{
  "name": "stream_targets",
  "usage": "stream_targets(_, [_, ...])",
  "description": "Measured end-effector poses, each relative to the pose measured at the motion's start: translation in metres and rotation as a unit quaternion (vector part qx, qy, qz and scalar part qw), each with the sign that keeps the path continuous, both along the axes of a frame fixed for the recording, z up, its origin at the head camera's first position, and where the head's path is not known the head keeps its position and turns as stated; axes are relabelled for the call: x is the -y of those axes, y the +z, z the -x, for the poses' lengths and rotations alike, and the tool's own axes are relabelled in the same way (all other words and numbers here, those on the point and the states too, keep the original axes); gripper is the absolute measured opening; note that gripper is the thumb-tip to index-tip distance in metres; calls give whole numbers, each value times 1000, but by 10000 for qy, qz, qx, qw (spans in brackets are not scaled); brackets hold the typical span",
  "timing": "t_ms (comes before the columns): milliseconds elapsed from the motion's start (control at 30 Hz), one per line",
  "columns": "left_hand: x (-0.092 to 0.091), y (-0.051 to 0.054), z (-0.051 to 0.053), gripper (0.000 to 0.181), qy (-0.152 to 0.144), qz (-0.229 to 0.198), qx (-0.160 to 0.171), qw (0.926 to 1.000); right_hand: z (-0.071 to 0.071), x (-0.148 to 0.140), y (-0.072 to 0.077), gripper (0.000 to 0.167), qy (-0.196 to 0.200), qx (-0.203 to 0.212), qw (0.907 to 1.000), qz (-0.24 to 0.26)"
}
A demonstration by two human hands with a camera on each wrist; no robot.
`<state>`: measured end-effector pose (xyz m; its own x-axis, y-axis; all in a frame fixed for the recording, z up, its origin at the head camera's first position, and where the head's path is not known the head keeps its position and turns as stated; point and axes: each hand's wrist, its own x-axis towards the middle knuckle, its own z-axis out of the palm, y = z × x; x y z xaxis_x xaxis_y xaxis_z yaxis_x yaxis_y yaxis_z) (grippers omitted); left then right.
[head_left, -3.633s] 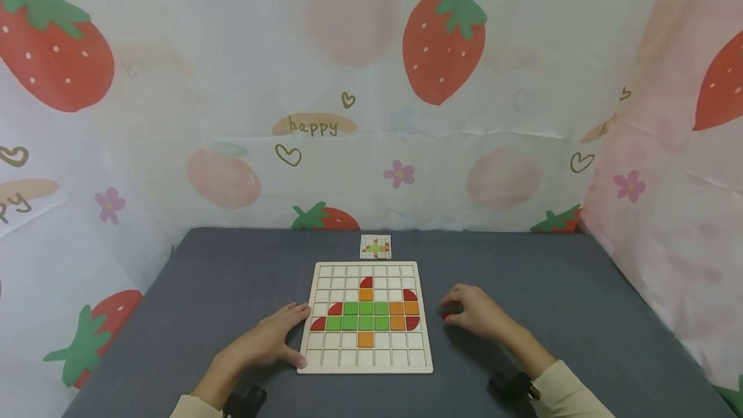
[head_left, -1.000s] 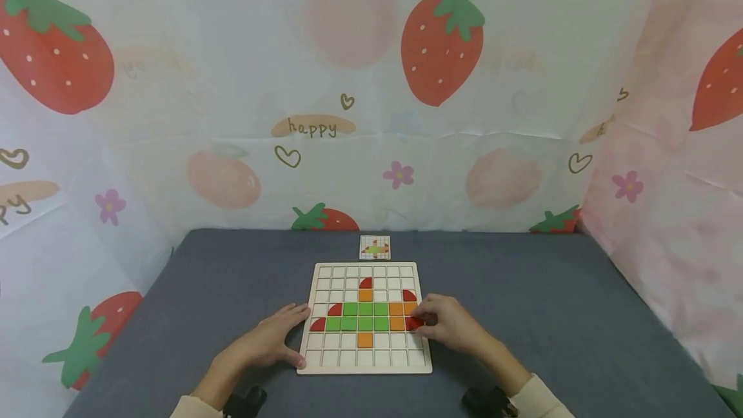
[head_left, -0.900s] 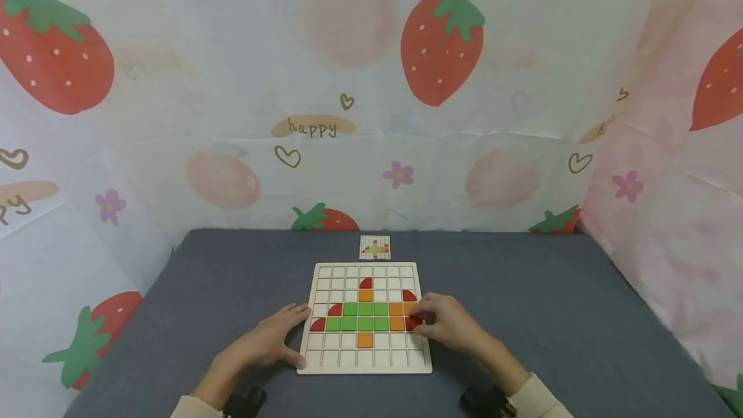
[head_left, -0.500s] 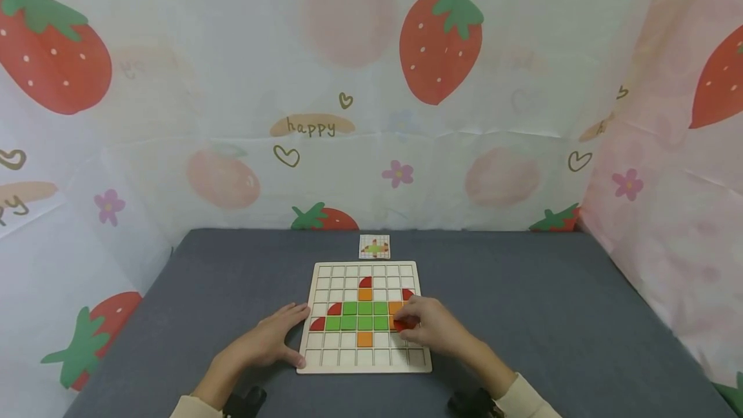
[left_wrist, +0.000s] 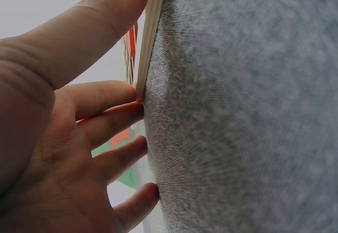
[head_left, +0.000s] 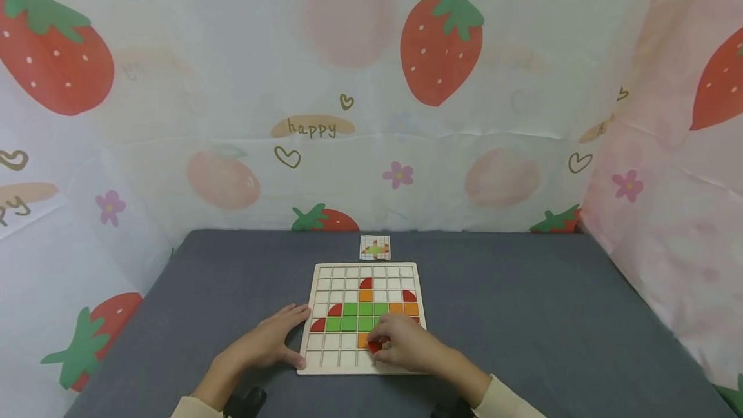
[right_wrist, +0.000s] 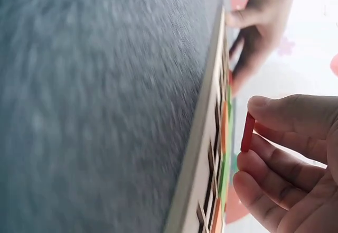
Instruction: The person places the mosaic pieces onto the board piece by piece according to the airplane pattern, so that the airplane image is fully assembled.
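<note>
A wooden grid board (head_left: 339, 358) lies on the dark grey table, with green, orange and red tiles set in its squares. My left hand (head_left: 268, 339) rests at the board's left edge, its thumb and fingertips touching the rim with fingers spread. Between thumb and fingers my right hand (head_left: 403, 342) pinches a red tile (right_wrist: 247, 132), above the board's lower middle. That tile sits close to the lowest orange tile (head_left: 362, 340). The right hand hides some of the squares and tiles beneath it.
Behind the board lies a small pattern card (head_left: 375, 248) with a coloured picture on a grid. A strawberry-print cloth (head_left: 371, 173) hangs at the back and sides of the table (head_left: 522, 302).
From the right of the board, my right hand has carried the red tile left over it, then down toward the lowest orange tile. The left hand stays at the board's edge.
</note>
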<state>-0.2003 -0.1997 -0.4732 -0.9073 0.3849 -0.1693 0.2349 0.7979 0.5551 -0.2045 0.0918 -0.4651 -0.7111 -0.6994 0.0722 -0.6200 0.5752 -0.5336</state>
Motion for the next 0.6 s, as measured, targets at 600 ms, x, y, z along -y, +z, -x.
stream_targets(600, [0,1,0,96,1,-31,61,10000,-4,21,-4,13,456,-658,9946,-664])
